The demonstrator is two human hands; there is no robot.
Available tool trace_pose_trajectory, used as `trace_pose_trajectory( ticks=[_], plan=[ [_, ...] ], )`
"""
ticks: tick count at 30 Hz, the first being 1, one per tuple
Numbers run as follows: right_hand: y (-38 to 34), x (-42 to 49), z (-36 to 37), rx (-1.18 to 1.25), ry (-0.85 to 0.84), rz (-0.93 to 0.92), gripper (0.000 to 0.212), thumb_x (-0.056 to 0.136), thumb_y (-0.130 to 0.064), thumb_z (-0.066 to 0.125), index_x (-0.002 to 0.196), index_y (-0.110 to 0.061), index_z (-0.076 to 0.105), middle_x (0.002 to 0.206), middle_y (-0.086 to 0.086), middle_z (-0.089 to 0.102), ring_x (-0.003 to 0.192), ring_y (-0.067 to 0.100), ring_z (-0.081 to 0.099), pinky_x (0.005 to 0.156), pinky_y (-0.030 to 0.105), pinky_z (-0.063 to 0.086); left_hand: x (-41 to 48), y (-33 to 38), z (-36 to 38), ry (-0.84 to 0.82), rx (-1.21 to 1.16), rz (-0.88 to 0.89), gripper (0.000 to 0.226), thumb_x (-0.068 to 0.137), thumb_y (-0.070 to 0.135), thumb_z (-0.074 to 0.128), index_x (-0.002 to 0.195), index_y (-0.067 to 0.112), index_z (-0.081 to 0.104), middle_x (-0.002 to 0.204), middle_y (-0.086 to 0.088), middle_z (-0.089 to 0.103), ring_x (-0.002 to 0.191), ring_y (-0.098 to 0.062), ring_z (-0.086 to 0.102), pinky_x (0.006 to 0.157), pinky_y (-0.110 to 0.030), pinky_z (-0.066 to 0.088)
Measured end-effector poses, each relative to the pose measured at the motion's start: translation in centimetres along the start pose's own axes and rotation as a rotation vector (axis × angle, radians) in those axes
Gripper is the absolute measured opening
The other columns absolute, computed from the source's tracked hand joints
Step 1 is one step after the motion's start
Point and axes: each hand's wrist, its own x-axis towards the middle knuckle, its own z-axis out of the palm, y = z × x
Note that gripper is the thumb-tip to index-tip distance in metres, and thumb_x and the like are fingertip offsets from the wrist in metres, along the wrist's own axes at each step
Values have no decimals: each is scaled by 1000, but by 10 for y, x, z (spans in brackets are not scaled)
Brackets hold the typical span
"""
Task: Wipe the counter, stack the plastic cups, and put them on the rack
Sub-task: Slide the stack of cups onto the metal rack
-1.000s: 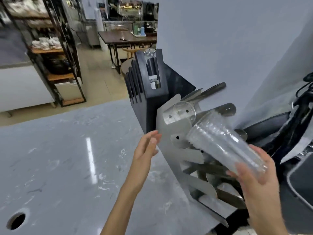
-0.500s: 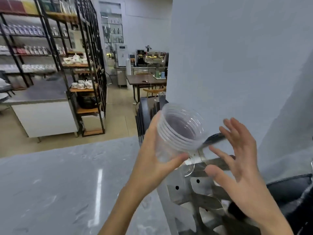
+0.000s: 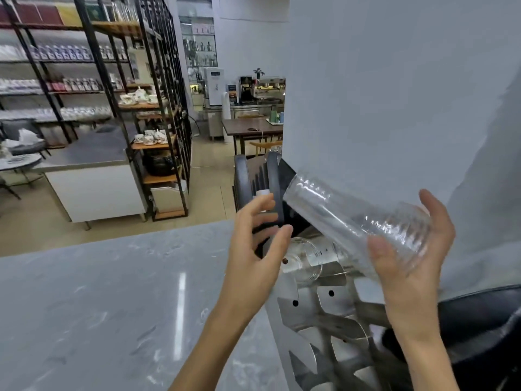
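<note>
cup stack (image 3: 346, 215) (tilted), in right hand (image 3: 411, 266)

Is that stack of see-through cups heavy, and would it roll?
Probably light: the right hand alone holds the stack of cups. Its thin clear walls likely flex when squeezed. Laid on the smooth counter, it would probably roll.

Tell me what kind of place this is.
Most likely a café or tea shop, seen from behind its counter: tea sets on the shelves, drink machines along the far wall, and a stack of plastic cups in the right hand.
</note>
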Motion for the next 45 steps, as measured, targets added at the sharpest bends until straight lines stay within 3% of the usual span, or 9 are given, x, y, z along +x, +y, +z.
trace_pose_trajectory(
  ticks=[7, 14, 20, 22, 24, 27, 35, 41, 45],
  plan=[
    [16, -11, -25, -260, -124, 30, 84, 74, -59, 68, 146, -57, 25, 143, -34, 24, 135, -6, 32, 102, 14, 36, -4, -37, 6, -35, -21, -242, 31, 103, 28, 53, 127, 48, 58, 122, 24, 66, 113, 7, 62, 86, -8, 52],
    [51, 8, 14, -858, -659, -211, 89, 76, -59, 68, 153, -49, 24, 154, 0, 33, 139, 24, 32, 100, 49, 46, -7, -103, 28, -35, -127, -781, 19, 104, 35, 41, 99, 34, 60, 110, 5, 66, 100, -9, 62, 77, -27, 48],
    [93, 13, 41, -1147, -1031, -221, 129, 81, -50, 75, 146, -37, -36, 160, 0, -27, 148, 31, -26, 120, 59, -4, -16, -116, 41, -11, -157, -811, 30, 104, 41, 38, 118, 26, 59, 126, 0, 63, 118, -21, 60, 109, -49, 46],
    [93, 10, 32, -1124, -992, -247, 118, 83, -47, 73, 154, -34, -20, 163, 0, -18, 150, 31, -20, 120, 57, -3, -16, -117, 40, -30, -163, -796, 30, 103, 46, 41, 117, 28, 60, 123, 2, 64, 117, -18, 62, 108, -47, 48],
    [87, 7, 22, -1079, -885, -296, 97, 79, -38, 81, 157, -26, 25, 164, 4, 23, 151, 36, 16, 118, 58, 18, -14, -119, 40, -39, -162, -772, 32, 104, 49, 41, 118, 27, 60, 121, 3, 65, 114, -15, 63, 106, -43, 50],
    [90, -2, 12, -983, -778, -344, 48, 60, -21, 96, 104, -21, 80, 105, -2, 78, 114, 35, 66, 97, 52, 48, -11, -123, 40, 3, -150, -707, 29, 103, 47, 45, 113, 26, 62, 116, 1, 65, 107, -13, 63, 101, -41, 54],
    [104, -17, 18, -885, -674, -232, 21, 70, -9, 90, 80, -24, 79, 88, -11, 76, 125, 29, 60, 54, 34, 59, -11, -124, 41, 126, -182, -594, 22, 99, 36, 59, 111, 19, 66, 111, 2, 70, 102, -12, 67, 95, -41, 58],
    [101, -22, 18, -903, -752, -261, 19, 76, -15, 86, 93, -21, 81, 105, -4, 76, 131, 31, 55, 81, 42, 61, -16, -126, 44, 109, -142, -585, 31, 92, 34, 70, 116, 17, 59, 116, -3, 68, 107, -20, 66, 91, -31, 58],
    [110, -23, 5, -739, -757, -124, 27, 95, -28, 66, 121, -28, 72, 134, -12, 64, 147, 14, 30, 110, 39, 42, -20, -127, 48, 138, -200, -588, 28, 93, 35, 69, 113, 18, 61, 112, 0, 70, 103, -14, 69, 86, -27, 59]
  ],
)
